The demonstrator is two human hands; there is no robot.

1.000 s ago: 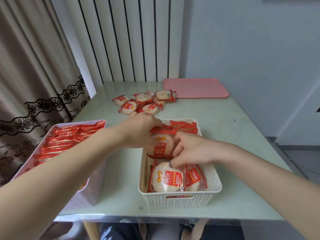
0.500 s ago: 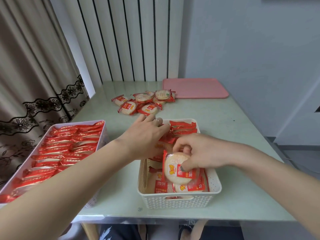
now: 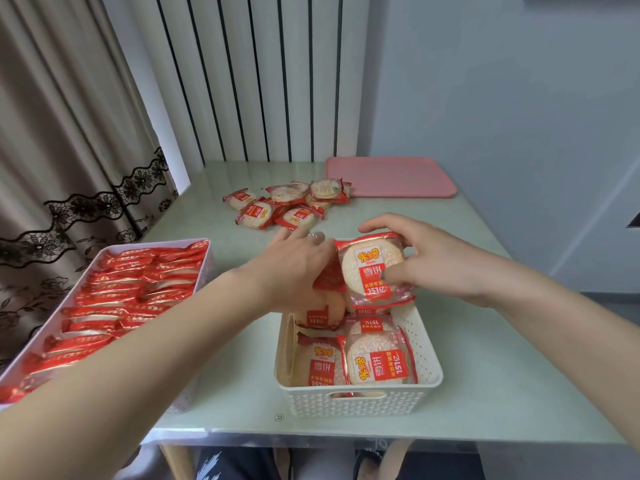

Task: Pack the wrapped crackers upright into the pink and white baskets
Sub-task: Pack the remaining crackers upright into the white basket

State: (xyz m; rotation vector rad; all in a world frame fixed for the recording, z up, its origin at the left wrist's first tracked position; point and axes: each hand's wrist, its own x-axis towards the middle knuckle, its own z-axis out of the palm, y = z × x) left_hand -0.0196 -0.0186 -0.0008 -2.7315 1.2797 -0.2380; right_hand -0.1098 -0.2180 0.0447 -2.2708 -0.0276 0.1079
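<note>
The white basket (image 3: 427,368) stands at the table's front middle with several red-wrapped round crackers inside; two lean at its near end (image 3: 379,363). My right hand (image 3: 436,261) pinches one wrapped cracker (image 3: 372,268) and holds it upright above the basket's far half. With straight fingers, my left hand (image 3: 294,268) presses against the upright crackers at the basket's far end. The pink basket (image 3: 207,258) at the left is packed with rows of upright crackers. A loose pile of wrapped crackers (image 3: 287,206) lies on the table beyond the baskets.
A pink lid (image 3: 391,176) lies flat at the back right of the pale green table (image 3: 485,358). A curtain hangs at the left, and a white ribbed panel stands behind the table. A grey wall runs along the right.
My right hand has lifted a cracker out of the basket's near part and carried it up and towards the far end. My left hand has stayed flat against the far stack.
</note>
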